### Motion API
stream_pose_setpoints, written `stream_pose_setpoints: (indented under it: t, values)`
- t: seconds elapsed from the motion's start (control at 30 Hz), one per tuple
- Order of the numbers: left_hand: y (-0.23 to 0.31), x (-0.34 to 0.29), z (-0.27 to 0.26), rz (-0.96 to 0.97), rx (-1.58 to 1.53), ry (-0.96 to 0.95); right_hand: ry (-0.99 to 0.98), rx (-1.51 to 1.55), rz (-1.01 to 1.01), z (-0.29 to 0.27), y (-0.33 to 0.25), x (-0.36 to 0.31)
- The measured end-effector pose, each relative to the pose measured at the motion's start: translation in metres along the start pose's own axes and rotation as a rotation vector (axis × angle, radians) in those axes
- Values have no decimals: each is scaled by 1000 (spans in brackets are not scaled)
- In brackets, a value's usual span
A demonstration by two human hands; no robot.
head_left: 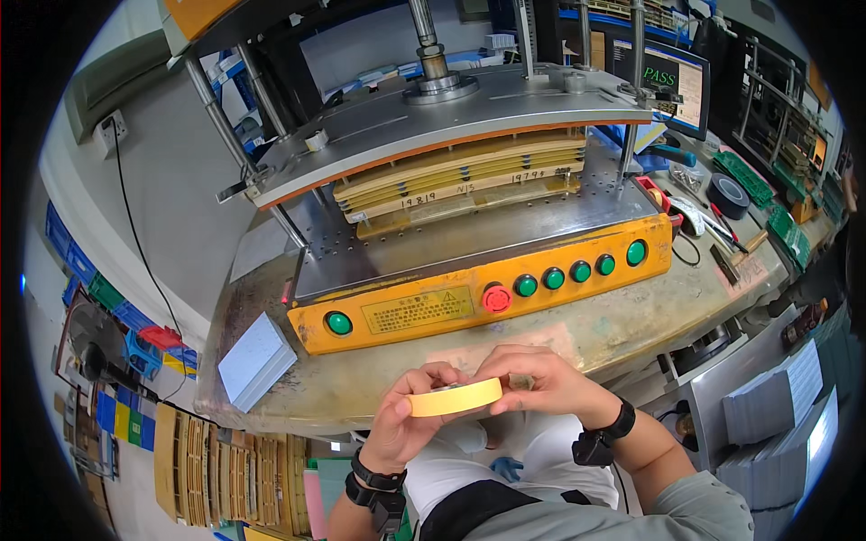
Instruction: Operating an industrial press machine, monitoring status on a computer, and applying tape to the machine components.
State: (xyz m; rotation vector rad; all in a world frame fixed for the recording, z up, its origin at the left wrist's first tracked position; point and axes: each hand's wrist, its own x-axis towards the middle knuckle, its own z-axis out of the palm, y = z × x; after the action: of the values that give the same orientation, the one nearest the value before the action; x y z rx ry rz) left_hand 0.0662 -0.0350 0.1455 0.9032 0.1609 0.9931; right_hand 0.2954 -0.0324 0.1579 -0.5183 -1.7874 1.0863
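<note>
A roll of yellow tape (456, 398) is held up in front of my body, just off the near edge of the workbench. My left hand (403, 424) is closed around its left end, with the thumb on the outer face. The fingers of my right hand (546, 383) pinch at its right end, thumb and forefinger close to the rim. Past the hands stands a press with an orange front panel (487, 296), a red stop button (495, 298) and several green buttons. A layered fixture (465, 180) sits between its plates.
A stack of pale blue sheets (258, 362) lies on the bench at left. Tools, a black tape roll (727, 196) and green circuit boards (788, 236) lie at right, near a monitor (686, 86). Wooden fixtures (230, 473) stand at lower left; stacked panels (771, 397) at lower right.
</note>
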Motion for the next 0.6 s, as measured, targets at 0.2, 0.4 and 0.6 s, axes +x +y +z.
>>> stream_pose_setpoints:
  t: [0.2, 0.4, 0.6]
  values:
    - [10, -5, -10, -59, 375, -38, 9, -114, -76, -4, -7, 2]
    - [21, -10, 0, -57, 919, -127, 22, -88, 61, -5, -7, 1]
    - [28, -5, 11, -69, 1024, -146, -36, -221, -132, -11, -13, 4]
